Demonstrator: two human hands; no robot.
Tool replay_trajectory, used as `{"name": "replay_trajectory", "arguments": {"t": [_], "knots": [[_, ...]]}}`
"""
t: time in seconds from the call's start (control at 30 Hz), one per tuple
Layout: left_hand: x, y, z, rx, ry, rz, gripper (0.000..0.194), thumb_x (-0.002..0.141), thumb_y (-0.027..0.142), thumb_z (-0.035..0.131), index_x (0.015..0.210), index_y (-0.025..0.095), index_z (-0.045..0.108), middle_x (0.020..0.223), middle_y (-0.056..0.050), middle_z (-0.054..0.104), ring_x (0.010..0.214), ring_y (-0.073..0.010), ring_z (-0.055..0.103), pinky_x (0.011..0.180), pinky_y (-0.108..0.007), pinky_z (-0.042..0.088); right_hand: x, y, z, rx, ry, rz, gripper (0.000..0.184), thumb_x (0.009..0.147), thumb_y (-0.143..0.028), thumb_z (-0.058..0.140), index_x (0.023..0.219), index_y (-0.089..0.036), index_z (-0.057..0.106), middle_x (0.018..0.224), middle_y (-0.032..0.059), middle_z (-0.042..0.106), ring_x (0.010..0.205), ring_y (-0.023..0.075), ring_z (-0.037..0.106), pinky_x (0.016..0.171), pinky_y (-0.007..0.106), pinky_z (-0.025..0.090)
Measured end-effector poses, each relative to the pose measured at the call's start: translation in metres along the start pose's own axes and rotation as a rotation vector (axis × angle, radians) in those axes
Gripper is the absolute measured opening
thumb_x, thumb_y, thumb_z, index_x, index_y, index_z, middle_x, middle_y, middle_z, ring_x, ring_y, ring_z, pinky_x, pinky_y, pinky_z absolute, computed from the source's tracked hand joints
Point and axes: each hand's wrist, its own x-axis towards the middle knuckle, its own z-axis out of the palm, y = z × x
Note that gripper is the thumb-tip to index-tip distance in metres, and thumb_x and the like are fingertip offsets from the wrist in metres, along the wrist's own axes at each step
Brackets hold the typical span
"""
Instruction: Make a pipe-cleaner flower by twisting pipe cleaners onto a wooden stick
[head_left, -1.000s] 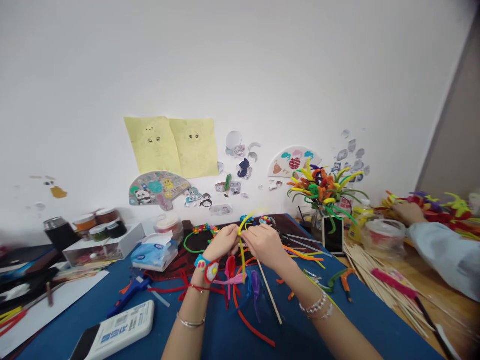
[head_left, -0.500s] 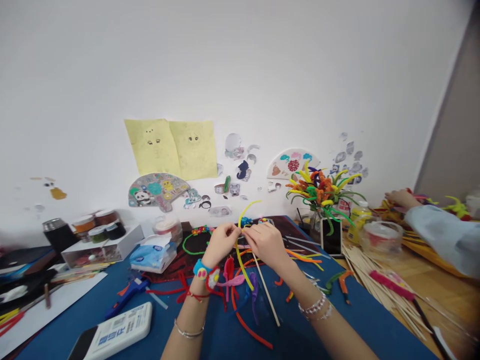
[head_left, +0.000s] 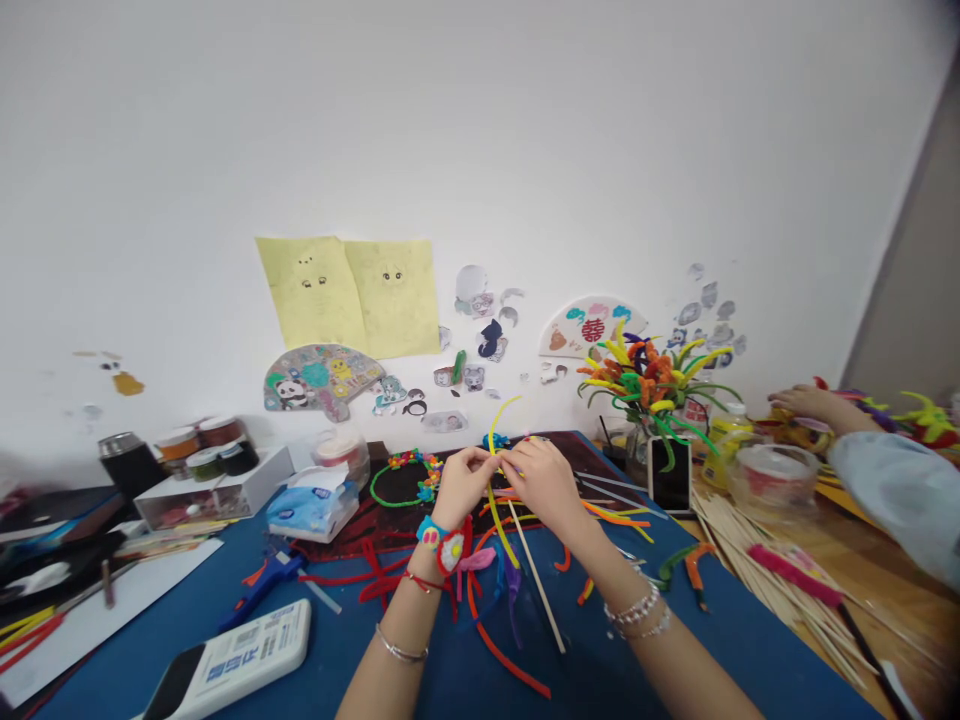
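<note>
Two closed hands: left grip (head_left: 463, 483) and right grip (head_left: 544, 482) pinch a yellow pipe cleaner (head_left: 502, 535) between them. Its long axis runs from 12 to 5 o'clock, lower length nearer the right grip, above the blue counter (head_left: 442, 672).

Head-worn view, facing forward and down, close

On the worktop (head_left: 750, 640): glue gun (head_left: 262, 590) at eight o'clock from the left hand (head_left: 465, 485), tissue box (head_left: 311, 505) at nine, phone (head_left: 670, 475) at three, before a vase (head_left: 636, 465).
</note>
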Motion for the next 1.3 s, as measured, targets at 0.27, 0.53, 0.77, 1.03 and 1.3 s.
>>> {"name": "replay_trajectory", "arguments": {"t": [0.27, 0.53, 0.77, 1.03, 1.3], "knots": [[-0.007, 0.02, -0.012, 0.016, -0.187, 0.023, 0.019, 0.068, 0.03, 0.055, 0.067, 0.011, 0.061, 0.059, 0.001, 0.056, 0.056, -0.0096, 0.05, 0.056, -0.022, 0.045, 0.004, -0.006, -0.035, 0.24, 0.04, -0.083, 0.02, 0.084, -0.02, 0.044, 0.092, -0.019, 0.062, 0.089, 0.0068, 0.061, 0.087, 0.0182, 0.051, 0.079, 0.033, 0.037], [-0.014, 0.031, -0.024, 0.156, -0.414, 0.085, 0.025, 0.069, 0.034, 0.057, 0.073, 0.01, 0.065, 0.07, -0.003, 0.064, 0.064, -0.0132, 0.055, 0.062, -0.023, 0.044, 0.004, 0.002, -0.04, 0.477, -0.195, -0.189, 0.025, 0.082, -0.014, 0.045, 0.098, -0.025, 0.061, 0.093, 0.0012, 0.064, 0.09, 0.0145, 0.054, 0.085, 0.032, 0.037], [-0.012, 0.031, -0.027, 0.089, -0.4, 0.051, 0.027, 0.069, 0.037, 0.058, 0.077, 0.012, 0.066, 0.071, -0.005, 0.065, 0.064, -0.0142, 0.058, 0.063, -0.024, 0.046, 0.003, 0.0, -0.038, 0.555, -0.186, 0.058, 0.017, 0.082, -0.02, 0.046, 0.084, -0.021, 0.063, 0.083, 0.0018, 0.063, 0.077, 0.0136, 0.056, 0.07, 0.025, 0.041], [-0.014, 0.036, -0.017, 0.053, -0.086, 0.125, 0.027, 0.069, 0.037, 0.059, 0.075, 0.011, 0.065, 0.072, -0.006, 0.065, 0.065, -0.0145, 0.057, 0.061, -0.024, 0.046, 0.004, -0.009, -0.04, 0.553, -0.07, 0.201, 0.019, 0.081, -0.025, 0.047, 0.083, -0.02, 0.065, 0.077, 0.003, 0.062, 0.067, 0.0134, 0.054, 0.063, 0.024, 0.04], [-0.016, 0.037, -0.018, -0.014, -0.169, 0.087, 0.027, 0.069, 0.037, 0.059, 0.074, 0.012, 0.065, 0.065, -0.004, 0.063, 0.055, -0.0111, 0.053, 0.054, -0.022, 0.043, 0.003, -0.001, -0.041, 0.861, -0.251, 0.397, 0.021, 0.073, -0.034, 0.056, 0.078, -0.016, 0.064, 0.059, 0.0007, 0.061, 0.051, 0.0113, 0.051, 0.049, 0.021, 0.039]]}}
